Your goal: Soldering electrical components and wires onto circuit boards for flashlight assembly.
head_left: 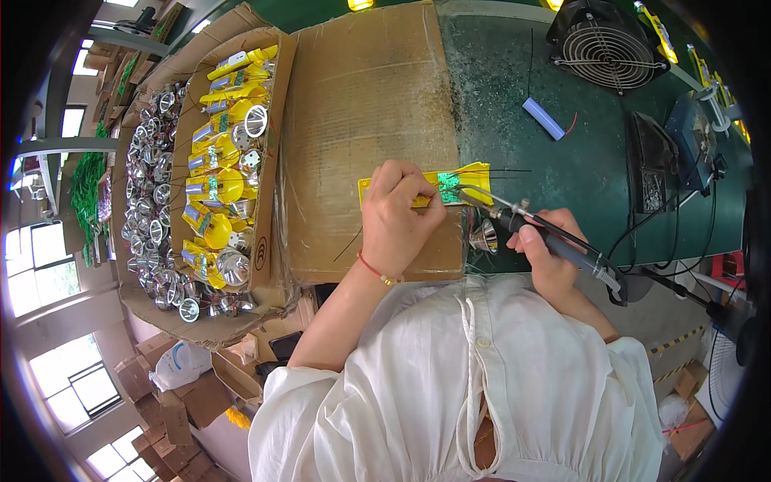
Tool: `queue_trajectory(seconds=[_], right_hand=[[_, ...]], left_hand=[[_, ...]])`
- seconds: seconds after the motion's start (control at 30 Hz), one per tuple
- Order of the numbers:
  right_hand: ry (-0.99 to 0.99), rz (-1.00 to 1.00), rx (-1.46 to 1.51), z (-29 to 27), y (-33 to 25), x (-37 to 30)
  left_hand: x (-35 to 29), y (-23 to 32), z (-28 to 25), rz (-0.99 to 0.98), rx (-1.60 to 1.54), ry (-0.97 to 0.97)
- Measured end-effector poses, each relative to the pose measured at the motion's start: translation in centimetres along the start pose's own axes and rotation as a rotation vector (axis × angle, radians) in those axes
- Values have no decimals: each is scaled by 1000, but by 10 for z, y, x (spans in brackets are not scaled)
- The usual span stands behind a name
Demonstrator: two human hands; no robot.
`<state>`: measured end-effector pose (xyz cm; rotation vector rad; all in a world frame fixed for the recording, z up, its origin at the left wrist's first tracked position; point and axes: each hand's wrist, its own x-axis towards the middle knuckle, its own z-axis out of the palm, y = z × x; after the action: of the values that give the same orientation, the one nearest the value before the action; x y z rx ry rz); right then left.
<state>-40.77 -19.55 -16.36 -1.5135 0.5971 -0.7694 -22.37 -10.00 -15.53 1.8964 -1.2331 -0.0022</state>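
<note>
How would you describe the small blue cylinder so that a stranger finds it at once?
Look at the dark green bench mat, right of the brown cardboard sheet. Below the round black wire-grille fan lies the small blue cylinder, alone, with a thin red wire at one end.

This is a factory assembly hall, a workplace for putting small electrical goods together. A green table (562,161) carries a soldering iron (546,233), a small fan (610,48) and a loose battery cell (544,118). Cardboard boxes (273,161) beside it brim with yellow parts (217,189) and shiny metal reflectors (152,185). More cartons (173,402) are stacked on the floor near tall windows (44,265).
</note>
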Motion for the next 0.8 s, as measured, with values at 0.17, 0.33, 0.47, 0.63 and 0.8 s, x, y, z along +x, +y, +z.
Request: queue_trajectory(seconds=[0.17,0.33,0.47,0.63,0.8], right_hand=[[71,12,74,-4,-4,-1],[53,17,70,-7,0,-3],[71,17,91,-9,-1,-4],[106,28,167,-8,-2,-4],[105,14,192,-8,-2,-5]], left_hand=[[2,-1,-2,-9,-30,-26],[2,-3,-2,-54,-91,-46],[3,-2,-3,-34,-76,-44],[3,-1,-5,-49,-68,-69],[2,4,-12,-74,-121,-54]])
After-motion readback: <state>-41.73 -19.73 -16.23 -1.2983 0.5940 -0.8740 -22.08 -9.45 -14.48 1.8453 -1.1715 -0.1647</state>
